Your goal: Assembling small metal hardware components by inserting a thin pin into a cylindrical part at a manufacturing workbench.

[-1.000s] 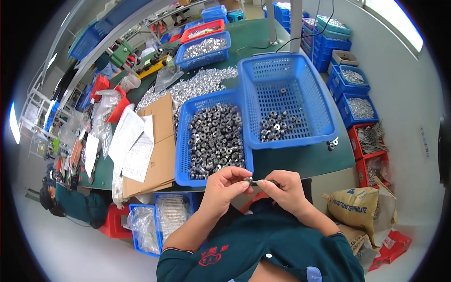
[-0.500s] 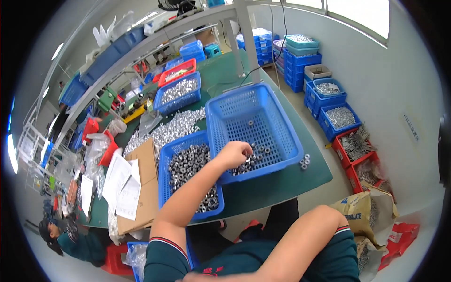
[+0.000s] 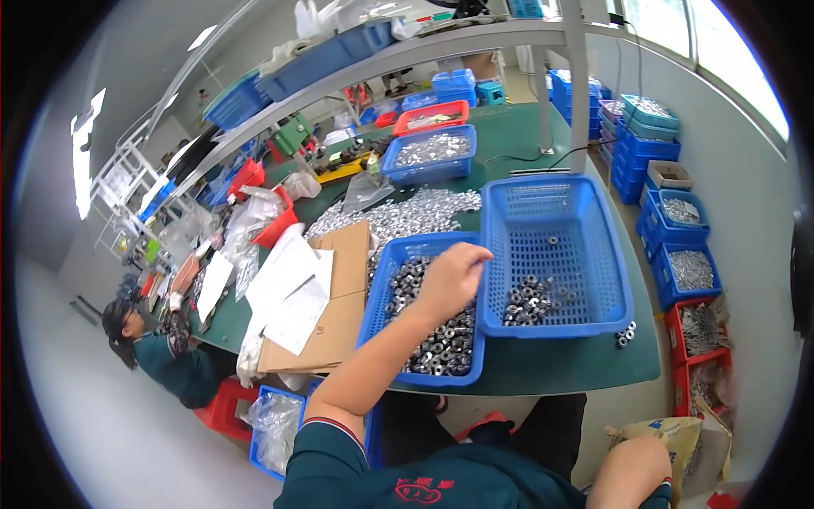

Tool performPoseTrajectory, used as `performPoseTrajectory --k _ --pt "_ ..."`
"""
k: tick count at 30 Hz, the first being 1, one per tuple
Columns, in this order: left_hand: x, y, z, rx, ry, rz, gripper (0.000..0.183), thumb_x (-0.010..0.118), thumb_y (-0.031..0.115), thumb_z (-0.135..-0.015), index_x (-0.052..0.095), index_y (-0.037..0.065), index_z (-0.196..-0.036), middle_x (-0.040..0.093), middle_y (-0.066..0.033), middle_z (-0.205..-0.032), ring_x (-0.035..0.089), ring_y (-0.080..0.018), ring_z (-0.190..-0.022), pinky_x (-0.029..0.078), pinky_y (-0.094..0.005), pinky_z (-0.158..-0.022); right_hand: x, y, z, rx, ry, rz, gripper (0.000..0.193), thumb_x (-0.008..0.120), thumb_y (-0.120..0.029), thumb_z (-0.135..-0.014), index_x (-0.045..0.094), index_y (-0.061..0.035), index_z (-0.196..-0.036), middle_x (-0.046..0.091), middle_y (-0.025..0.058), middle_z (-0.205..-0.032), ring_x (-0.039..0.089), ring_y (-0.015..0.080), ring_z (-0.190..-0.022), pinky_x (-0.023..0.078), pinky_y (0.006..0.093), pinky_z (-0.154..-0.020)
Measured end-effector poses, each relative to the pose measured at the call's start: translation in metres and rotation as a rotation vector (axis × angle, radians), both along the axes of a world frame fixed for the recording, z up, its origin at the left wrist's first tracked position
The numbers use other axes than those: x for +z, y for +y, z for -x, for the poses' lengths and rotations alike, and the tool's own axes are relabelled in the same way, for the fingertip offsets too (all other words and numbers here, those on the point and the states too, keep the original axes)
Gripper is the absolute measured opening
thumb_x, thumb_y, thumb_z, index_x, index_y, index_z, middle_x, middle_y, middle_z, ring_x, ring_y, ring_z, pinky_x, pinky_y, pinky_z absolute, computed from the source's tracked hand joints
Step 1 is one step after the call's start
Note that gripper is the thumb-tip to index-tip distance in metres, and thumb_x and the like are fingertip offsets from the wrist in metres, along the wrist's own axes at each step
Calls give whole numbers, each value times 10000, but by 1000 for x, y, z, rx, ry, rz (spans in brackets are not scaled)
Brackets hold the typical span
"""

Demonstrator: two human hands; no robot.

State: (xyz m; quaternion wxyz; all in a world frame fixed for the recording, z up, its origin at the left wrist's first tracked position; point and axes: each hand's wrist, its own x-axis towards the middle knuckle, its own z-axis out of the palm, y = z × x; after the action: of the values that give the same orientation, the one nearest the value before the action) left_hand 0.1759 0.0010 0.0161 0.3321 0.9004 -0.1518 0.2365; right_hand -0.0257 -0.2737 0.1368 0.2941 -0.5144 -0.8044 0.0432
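My left hand (image 3: 456,278) is above the right part of a smaller blue basket (image 3: 366,316), by the rim it shares with a larger blue basket. Its fingers are curled together, and whatever they hold is hidden. Dark, shiny metal nut-like parts (image 3: 443,346) with round holes fill the smaller basket. In the larger perforated basket (image 3: 555,193), a small pile of the same parts (image 3: 527,301) lies at the near left, with one part (image 3: 553,241) farther back. My right arm (image 3: 632,475) is bent at the lower right; its hand is out of sight.
Silvery parts (image 3: 415,214) are heaped behind the baskets, near another blue bin (image 3: 430,161). Cardboard (image 3: 343,318) with papers (image 3: 288,276) lies left. A few loose parts (image 3: 626,335) sit right on the green table (image 3: 560,365). A co-worker (image 3: 165,360) sits far left. Crates (image 3: 653,157) line the wall.
My left hand has moved from the pile in the larger basket up and left, over the smaller basket. The view has turned left. My right forearm has mostly left the picture.
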Motion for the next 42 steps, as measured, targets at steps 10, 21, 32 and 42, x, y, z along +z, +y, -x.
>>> performPoseTrajectory --k 10,21,32,42 --pt "-33 102 -12 236 367 -244 243 644 155 -794 710 81 -1016 660 -135 -976 613 -321 -978 486 -434 -865 -89 -20 -53 -1001 290 -404 176 745 -30 -674 605 -43 -781 677 108 -779 634 246 -601 483 341 -527" --pt "-56 83 -36 197 268 -397 143 721 171 -762 667 80 -858 638 -105 -921 589 -326 -965 494 -439 -821 -196 15 -47 -1122 466 -122 170 795 -113 -737 641 -46 -763 645 78 -717 609 199 -538 481 283 -495" --pt "-2 61 65 -170 503 780 184 701 38 -835 627 7 -1001 664 -38 -874 643 -120 -818 521 -264 -728 -171 31 -53 -1058 485 -182 155 787 -75 -737 658 -44 -817 642 84 -717 603 222 -557 474 303 -510" --pt "-36 15 169 -493 762 1688 212 645 43 -902 621 15 -1111 690 -168 -1010 700 -231 -872 585 -317 -739 -134 75 -82 -972 484 -363 192 760 -9 -736 637 -16 -884 593 84 -687 568 219 -540 434 308 -489"
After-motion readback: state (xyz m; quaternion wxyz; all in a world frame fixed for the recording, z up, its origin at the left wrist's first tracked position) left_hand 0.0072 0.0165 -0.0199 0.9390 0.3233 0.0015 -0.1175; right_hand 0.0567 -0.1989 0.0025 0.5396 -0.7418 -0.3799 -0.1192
